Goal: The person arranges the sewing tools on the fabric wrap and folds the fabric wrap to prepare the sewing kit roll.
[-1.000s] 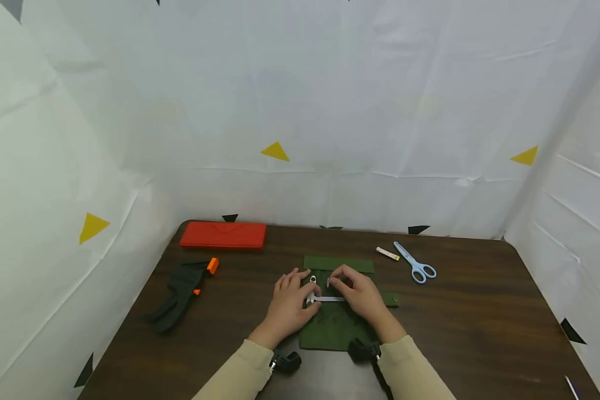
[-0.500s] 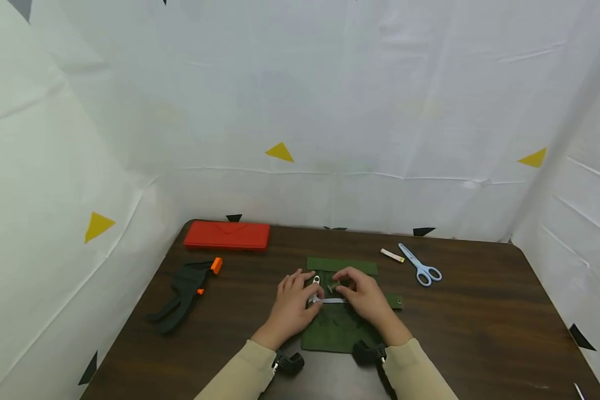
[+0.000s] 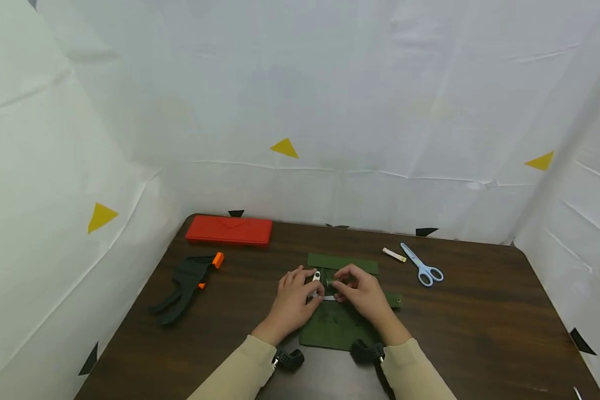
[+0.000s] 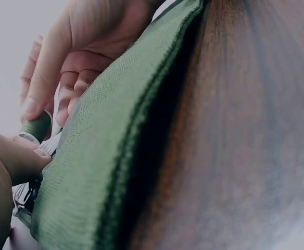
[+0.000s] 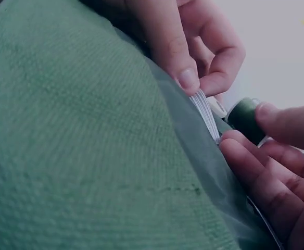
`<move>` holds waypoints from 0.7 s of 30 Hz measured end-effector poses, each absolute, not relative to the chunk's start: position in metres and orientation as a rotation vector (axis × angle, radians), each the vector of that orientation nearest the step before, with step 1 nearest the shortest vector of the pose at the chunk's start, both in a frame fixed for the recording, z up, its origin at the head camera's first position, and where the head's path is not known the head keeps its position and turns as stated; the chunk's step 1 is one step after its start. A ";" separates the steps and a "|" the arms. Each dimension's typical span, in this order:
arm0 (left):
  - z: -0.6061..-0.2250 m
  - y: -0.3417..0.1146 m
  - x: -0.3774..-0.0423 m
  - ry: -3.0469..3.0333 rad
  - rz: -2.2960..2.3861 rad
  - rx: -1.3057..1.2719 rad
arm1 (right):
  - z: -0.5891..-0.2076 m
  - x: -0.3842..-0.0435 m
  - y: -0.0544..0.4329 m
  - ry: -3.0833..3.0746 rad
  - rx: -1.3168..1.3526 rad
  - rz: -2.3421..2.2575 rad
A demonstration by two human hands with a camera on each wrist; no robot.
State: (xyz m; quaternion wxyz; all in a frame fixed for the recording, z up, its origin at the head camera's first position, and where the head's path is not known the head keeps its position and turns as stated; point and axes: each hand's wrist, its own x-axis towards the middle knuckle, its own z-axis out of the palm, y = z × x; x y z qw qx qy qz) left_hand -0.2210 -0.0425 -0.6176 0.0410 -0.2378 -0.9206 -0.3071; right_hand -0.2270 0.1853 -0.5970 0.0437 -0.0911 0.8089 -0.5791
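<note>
Watching someone here work over a green cloth pouch [image 3: 337,330] laid out on the dark table [image 3: 480,316], so I'll use the pouch as the landmark. Their left hand [image 3: 295,297] rests at the pouch's left edge, thumb and finger closed in a pinch on the white elastic band [image 5: 205,115] that runs across it. Right hand [image 3: 364,294] is over the pouch's right half, fingers part-curled, thumb and fingertips gripping a little spool of green thread [image 5: 244,120] just above the pouch, right near that band. Other stuff: blue scissors [image 3: 420,264] and a small white stick-like thing [image 3: 394,255] beyond the pouch to its right, a dark clamp [image 3: 184,289] with orange tips well to its left, and a red case [image 3: 229,230] beyond it, far left.
</note>
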 end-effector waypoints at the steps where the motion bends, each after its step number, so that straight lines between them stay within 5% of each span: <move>1: -0.617 -0.043 -0.221 -2.822 -0.945 -0.731 | -0.598 -0.227 0.185 2.476 -0.269 -1.766; 21: -0.614 -0.043 -0.223 -2.799 -1.024 -0.703 | -0.600 -0.227 0.190 2.555 -0.405 -1.616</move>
